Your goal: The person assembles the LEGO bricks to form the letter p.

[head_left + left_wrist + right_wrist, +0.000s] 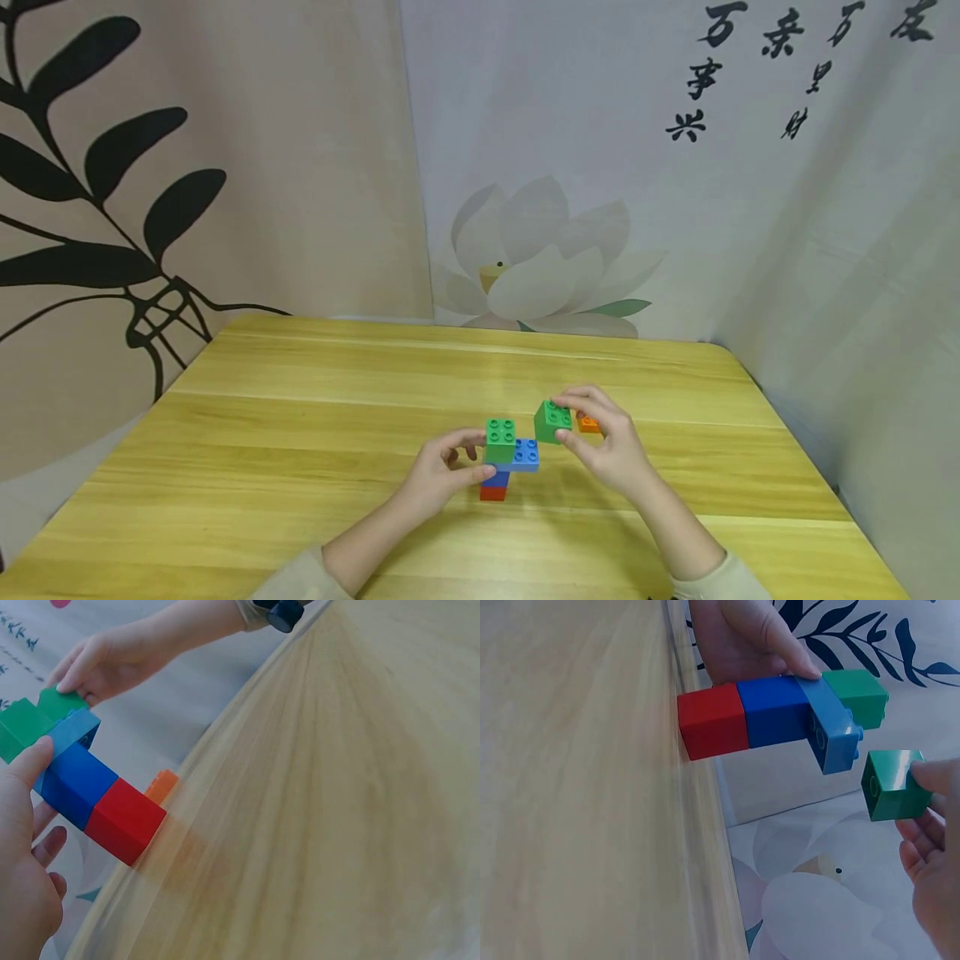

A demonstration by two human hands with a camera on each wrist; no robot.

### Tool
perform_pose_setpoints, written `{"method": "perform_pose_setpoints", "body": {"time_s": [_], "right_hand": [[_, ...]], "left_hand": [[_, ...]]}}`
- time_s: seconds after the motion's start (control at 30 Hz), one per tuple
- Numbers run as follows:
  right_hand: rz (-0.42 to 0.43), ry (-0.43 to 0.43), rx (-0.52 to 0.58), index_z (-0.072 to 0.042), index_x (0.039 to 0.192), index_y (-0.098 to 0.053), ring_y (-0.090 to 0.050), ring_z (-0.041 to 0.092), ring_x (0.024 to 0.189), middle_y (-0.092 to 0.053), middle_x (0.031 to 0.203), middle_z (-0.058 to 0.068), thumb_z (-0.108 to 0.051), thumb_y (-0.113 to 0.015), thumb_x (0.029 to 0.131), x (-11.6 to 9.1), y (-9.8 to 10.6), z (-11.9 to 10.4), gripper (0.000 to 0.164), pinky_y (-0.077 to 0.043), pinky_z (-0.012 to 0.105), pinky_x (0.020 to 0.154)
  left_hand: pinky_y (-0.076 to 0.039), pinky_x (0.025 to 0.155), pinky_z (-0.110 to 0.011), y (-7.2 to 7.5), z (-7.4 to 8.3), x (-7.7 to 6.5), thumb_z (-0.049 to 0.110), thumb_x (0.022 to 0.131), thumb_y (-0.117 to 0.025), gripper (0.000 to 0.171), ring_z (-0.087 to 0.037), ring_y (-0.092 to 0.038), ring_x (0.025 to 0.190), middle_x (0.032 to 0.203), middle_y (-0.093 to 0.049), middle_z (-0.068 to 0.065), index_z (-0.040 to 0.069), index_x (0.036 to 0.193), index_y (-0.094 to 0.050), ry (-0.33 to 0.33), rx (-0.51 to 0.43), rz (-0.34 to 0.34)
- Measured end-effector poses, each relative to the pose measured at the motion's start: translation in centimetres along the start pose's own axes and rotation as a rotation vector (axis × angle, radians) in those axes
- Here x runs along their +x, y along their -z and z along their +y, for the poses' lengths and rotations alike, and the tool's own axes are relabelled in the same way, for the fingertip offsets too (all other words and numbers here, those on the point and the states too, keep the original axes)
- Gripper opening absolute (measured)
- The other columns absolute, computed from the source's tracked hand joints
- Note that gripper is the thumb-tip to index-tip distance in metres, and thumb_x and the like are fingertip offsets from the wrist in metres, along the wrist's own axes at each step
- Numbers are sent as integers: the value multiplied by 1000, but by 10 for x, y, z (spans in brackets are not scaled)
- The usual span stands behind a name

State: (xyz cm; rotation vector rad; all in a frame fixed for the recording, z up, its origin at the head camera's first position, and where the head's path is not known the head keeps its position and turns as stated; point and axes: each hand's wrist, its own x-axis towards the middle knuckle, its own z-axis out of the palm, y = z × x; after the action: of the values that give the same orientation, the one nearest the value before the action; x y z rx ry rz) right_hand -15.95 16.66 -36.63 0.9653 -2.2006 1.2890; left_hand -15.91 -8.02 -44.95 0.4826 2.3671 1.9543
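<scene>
A stack of toy building blocks stands on the table: a red block (714, 721) at the bottom, a dark blue block (774, 711) on it, then a longer light blue block (527, 455). One green block (500, 452) sits on the light blue block's left end; its right studs are bare. My left hand (442, 472) holds the stack from the left, thumb against the light blue block's near side. To the right of the stack, my right hand (613, 447) pinches a second green block (894, 784) between thumb and fingers. That block is raised and apart from the stack in the right wrist view.
An orange block (589, 425) lies on the wooden table (315, 433) beyond my right hand, partly hidden by it. Behind the table's far edge hangs a printed curtain (330, 167) with leaves, a lotus and writing.
</scene>
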Motion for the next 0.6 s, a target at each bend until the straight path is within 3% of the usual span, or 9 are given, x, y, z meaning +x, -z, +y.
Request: {"method": "perform_pose_setpoints", "body": {"time_s": [0.37,0.6], "right_hand": [[-29,30,7,7,109,-63,-57,20,98,-60,106,16,16,-73,71,-6,-1,-5,39,-49,30,79],[-50,57,34,8,109,-63,-56,21,97,-60,105,16,17,-72,72,-6,-2,-6,40,-47,27,81]], "left_hand": [[-38,74,-30,0,1,0,21,81,-78,39,-23,-50,92,96,-61,1,15,117,-67,-15,-12,-1],[-38,75,-31,1,2,0,23,81,-78,39,-23,-51,92,98,-62,1,16,117,-67,-14,-5,-9]]}}
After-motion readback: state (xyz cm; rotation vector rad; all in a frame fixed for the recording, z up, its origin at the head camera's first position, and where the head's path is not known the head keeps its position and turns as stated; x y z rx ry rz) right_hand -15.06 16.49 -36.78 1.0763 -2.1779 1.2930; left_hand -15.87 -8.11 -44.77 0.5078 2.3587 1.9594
